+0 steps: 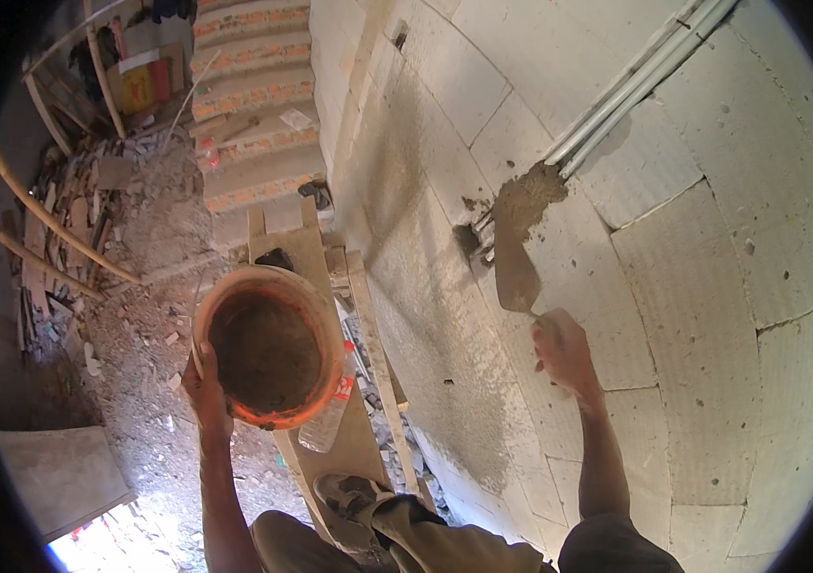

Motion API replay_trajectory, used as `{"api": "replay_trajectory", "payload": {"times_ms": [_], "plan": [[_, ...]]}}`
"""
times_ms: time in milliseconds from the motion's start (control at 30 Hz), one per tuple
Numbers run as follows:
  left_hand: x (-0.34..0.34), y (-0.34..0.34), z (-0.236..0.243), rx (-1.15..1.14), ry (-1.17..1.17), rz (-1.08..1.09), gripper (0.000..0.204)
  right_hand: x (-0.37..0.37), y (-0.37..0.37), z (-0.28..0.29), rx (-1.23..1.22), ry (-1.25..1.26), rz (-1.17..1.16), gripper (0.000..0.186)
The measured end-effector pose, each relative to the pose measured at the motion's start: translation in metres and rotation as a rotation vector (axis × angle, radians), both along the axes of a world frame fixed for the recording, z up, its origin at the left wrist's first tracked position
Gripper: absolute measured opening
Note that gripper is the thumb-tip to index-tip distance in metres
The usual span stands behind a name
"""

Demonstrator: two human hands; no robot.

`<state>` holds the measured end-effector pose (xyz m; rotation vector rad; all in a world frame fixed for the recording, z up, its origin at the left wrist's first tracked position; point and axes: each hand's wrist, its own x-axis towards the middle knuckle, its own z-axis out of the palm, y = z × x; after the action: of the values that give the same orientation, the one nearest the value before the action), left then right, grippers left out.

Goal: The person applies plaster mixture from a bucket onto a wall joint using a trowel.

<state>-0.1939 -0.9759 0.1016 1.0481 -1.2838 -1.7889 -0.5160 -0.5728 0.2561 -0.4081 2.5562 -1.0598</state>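
Observation:
My left hand point(208, 387) grips the rim of an orange bucket point(282, 418) at its left side. Grey mortar point(265, 351) lies inside the bucket. My right hand point(564, 351) is closed round the handle of a trowel point(517, 275), whose blade points up along the block wall point(703, 363). The blade's far end meets a patch of wet mortar point(531, 196) on the wall. That patch sits at the lower end of some white pipes point(607, 110) set in a groove. Left of the blade is a small recess point(467, 241), partly filled by something I cannot make out.
I am above a narrow plank point(359, 449), my shoe point(349, 497) on it. A clear plastic bottle point(327, 420) with a red label lies beside the bucket. Brick-edged stairs point(258, 124) rise ahead. Rubble point(144, 315) and wooden poles point(53, 224) are at the left.

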Motion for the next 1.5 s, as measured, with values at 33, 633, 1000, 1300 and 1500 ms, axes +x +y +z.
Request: {"api": "replay_trajectory", "payload": {"times_ms": [33,633,1000,1300,1500], "plan": [[0.0,0.002,0.003,-0.023,-0.051,0.003,0.053,-0.006,-0.001,-0.007,0.079,0.207,0.058,0.028],[-0.005,0.007,0.003,-0.153,-0.154,0.052,0.041,-0.114,-0.034,0.041,0.317,0.665,0.006,0.032],[0.001,0.004,-0.013,-0.118,-0.182,0.031,0.052,-0.064,-0.009,0.09,0.357,0.735,-0.122,0.031],[-0.004,0.008,0.006,-0.188,-0.307,-0.049,0.049,0.098,-0.072,0.017,0.102,0.425,0.527,0.019],[-0.018,0.017,0.024,-0.259,-0.184,-0.045,0.036,0.136,-0.175,-0.06,0.489,0.466,0.784,0.025]]}}
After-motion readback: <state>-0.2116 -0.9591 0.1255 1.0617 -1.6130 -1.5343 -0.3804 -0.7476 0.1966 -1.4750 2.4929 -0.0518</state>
